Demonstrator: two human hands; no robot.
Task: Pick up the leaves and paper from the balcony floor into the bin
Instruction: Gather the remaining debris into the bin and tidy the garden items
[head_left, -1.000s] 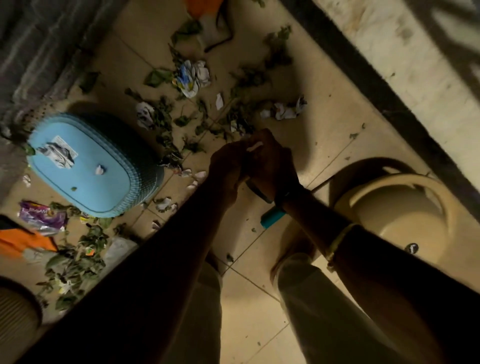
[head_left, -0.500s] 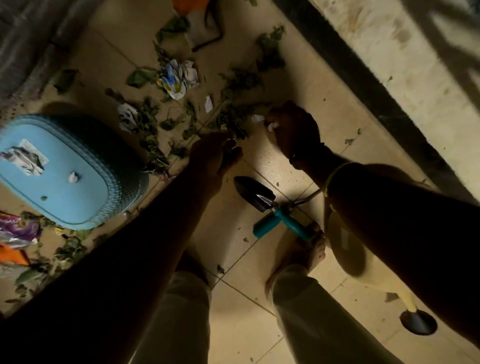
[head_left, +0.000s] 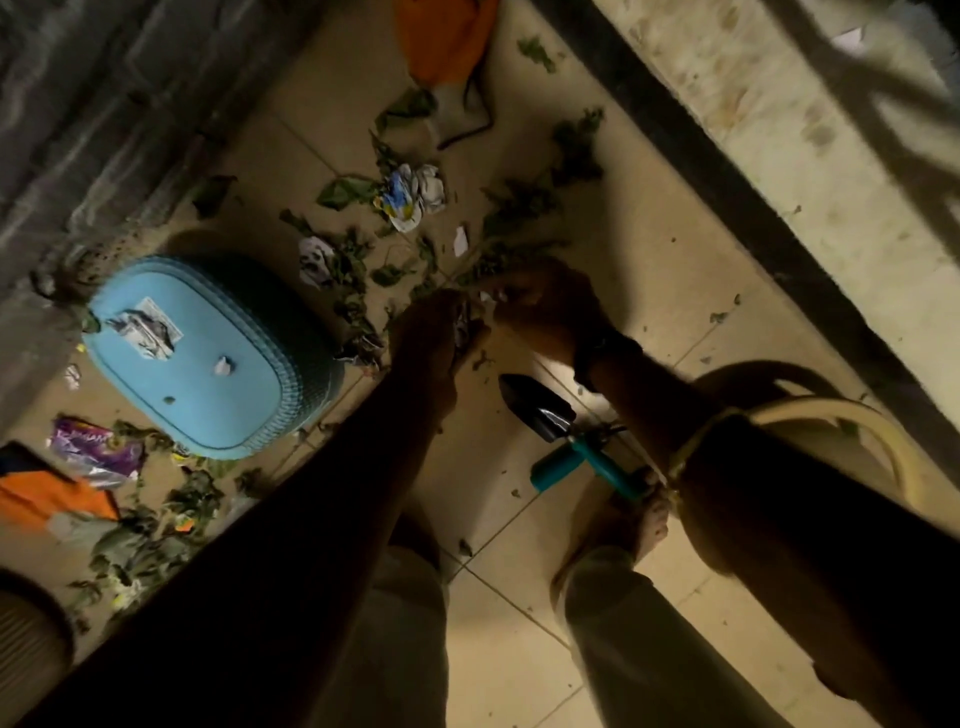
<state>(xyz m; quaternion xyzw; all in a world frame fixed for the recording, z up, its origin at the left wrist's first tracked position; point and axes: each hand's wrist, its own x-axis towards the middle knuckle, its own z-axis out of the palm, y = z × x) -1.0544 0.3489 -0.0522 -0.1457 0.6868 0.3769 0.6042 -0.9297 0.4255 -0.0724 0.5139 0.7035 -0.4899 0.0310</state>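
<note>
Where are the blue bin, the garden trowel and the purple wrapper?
blue bin (head_left: 318, 374): head view, woven side wall.
garden trowel (head_left: 537, 410): head view, dark blade.
purple wrapper (head_left: 96, 449): head view, its middle.

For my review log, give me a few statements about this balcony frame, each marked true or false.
1. The blue bin stands to the left of the left hand. True.
2. The right hand holds the trowel. False: the trowel lies on the floor below the hands, and neither hand touches it.
3. The blue bin is empty. False: paper scraps already lie inside it.
4. A crumpled paper lies on the floor beyond the hands. True.
5. The left hand grips leaves. True.
</note>
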